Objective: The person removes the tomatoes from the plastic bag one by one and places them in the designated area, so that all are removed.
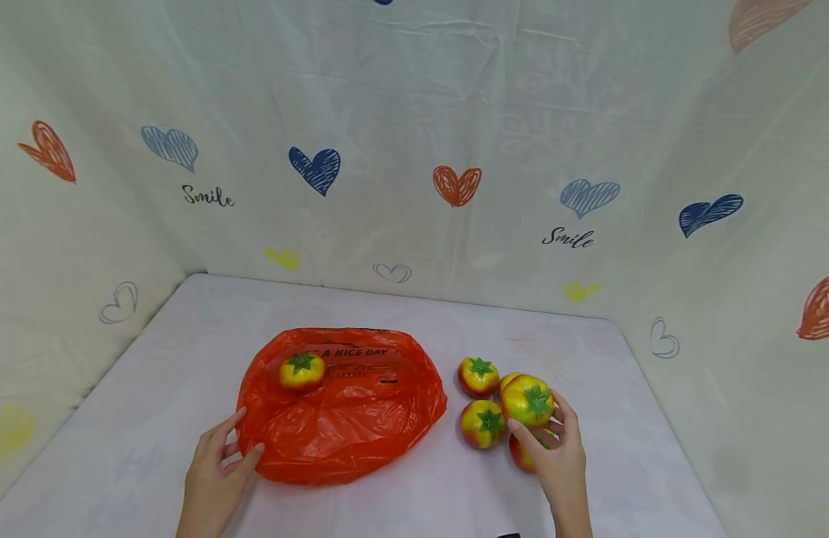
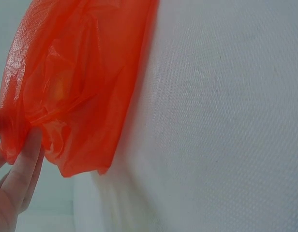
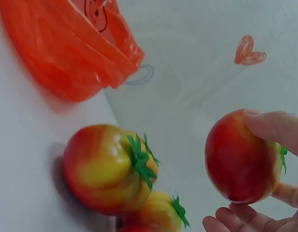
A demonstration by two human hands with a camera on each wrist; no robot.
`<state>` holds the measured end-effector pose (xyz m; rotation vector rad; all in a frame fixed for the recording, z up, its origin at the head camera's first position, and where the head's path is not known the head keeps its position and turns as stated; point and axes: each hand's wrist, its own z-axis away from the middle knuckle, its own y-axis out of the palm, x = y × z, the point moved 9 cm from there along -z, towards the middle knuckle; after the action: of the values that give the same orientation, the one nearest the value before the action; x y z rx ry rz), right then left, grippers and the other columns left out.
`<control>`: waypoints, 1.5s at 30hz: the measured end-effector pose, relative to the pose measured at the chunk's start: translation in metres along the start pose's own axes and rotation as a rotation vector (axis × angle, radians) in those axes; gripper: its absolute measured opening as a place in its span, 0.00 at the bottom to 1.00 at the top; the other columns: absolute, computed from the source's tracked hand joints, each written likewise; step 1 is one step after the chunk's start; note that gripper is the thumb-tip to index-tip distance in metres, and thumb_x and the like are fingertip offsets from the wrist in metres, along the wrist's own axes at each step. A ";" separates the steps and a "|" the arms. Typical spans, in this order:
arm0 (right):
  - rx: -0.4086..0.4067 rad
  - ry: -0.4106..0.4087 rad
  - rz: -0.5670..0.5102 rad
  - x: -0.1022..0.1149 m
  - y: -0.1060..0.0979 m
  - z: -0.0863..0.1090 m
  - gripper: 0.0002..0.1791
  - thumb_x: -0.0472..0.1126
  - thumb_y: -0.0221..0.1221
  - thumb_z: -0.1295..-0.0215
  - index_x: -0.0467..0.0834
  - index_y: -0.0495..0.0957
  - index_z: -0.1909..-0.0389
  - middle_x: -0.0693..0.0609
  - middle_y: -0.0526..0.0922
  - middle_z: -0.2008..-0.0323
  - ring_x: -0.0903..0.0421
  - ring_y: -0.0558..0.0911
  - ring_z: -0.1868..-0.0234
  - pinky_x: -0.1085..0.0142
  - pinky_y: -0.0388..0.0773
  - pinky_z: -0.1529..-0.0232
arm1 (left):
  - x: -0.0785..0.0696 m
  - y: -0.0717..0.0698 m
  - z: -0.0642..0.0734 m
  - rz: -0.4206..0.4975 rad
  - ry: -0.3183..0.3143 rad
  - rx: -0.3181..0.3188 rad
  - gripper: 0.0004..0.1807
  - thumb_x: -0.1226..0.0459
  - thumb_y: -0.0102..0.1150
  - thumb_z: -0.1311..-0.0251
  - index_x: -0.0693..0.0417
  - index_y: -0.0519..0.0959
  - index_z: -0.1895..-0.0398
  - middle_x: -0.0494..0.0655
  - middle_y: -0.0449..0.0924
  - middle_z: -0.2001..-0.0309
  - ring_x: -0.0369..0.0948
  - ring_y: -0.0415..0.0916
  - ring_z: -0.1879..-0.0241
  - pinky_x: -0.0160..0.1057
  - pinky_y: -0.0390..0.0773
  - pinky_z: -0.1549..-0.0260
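A red plastic bag [image 1: 327, 448] lies spread open on the table, with one red-and-yellow toy tomato [image 1: 303, 373] inside it. At its near left rim my left hand [image 1: 215, 471] pinches the plastic; the left wrist view shows fingers [image 2: 27, 166] against the bag's side. My right hand [image 1: 564, 459] holds another toy tomato [image 1: 522, 400] between thumb and fingers, raised above the others. Below and beside it sit several more tomatoes, among them one at the back [image 1: 478, 377] and one in front [image 1: 482, 426]. The held tomato partly covers two of them.
A white cloth with printed hearts hangs as a wall [image 1: 387, 224] behind and at both sides of the white table [image 1: 414, 501]. A small dark object [image 1: 509, 535] shows at the bottom edge of the head view.
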<state>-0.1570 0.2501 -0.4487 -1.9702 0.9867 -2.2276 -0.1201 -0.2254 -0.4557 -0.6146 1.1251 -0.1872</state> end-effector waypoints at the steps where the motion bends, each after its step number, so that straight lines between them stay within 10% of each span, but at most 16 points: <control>1: -0.023 0.009 0.010 -0.016 -0.001 -0.008 0.48 0.59 0.67 0.52 0.59 0.54 0.31 0.51 0.65 0.44 0.58 0.70 0.52 0.80 0.74 0.55 | 0.000 0.000 0.000 0.001 0.001 0.000 0.37 0.62 0.54 0.37 0.52 0.50 0.28 0.65 0.49 0.34 0.58 0.60 0.44 0.54 0.67 0.46; 6: -0.101 0.073 0.037 -0.072 -0.010 -0.035 0.50 0.70 0.66 0.63 0.72 0.53 0.35 0.58 0.66 0.43 0.61 0.70 0.51 0.83 0.70 0.59 | 0.004 0.001 -0.003 0.002 -0.005 -0.012 0.38 0.60 0.55 0.38 0.49 0.50 0.27 0.63 0.50 0.34 0.58 0.61 0.44 0.52 0.70 0.47; 23: -0.197 0.194 0.084 -0.111 -0.033 -0.049 0.58 0.73 0.63 0.62 0.64 0.46 0.29 0.45 0.63 0.40 0.53 0.67 0.48 0.75 0.73 0.64 | 0.014 0.004 -0.010 -0.007 -0.007 -0.028 0.39 0.58 0.56 0.39 0.46 0.51 0.27 0.62 0.51 0.33 0.56 0.62 0.44 0.50 0.74 0.49; 37: -0.197 0.306 -0.004 -0.116 -0.043 -0.042 0.61 0.70 0.64 0.59 0.54 0.43 0.27 0.39 0.58 0.37 0.48 0.66 0.51 0.79 0.74 0.74 | 0.002 0.001 -0.001 0.000 -0.001 -0.003 0.37 0.62 0.54 0.38 0.51 0.50 0.28 0.65 0.50 0.34 0.59 0.61 0.43 0.53 0.69 0.47; 45: -0.152 0.305 -0.039 -0.079 -0.042 -0.022 0.57 0.60 0.65 0.51 0.45 0.43 0.28 0.35 0.58 0.40 0.51 0.69 0.57 0.78 0.72 0.76 | -0.002 0.001 0.002 0.000 -0.003 0.011 0.37 0.62 0.53 0.37 0.52 0.49 0.27 0.65 0.49 0.34 0.59 0.60 0.43 0.53 0.68 0.46</control>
<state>-0.1438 0.3253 -0.5008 -1.7463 1.1886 -2.6031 -0.1195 -0.2235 -0.4541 -0.6053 1.1200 -0.1923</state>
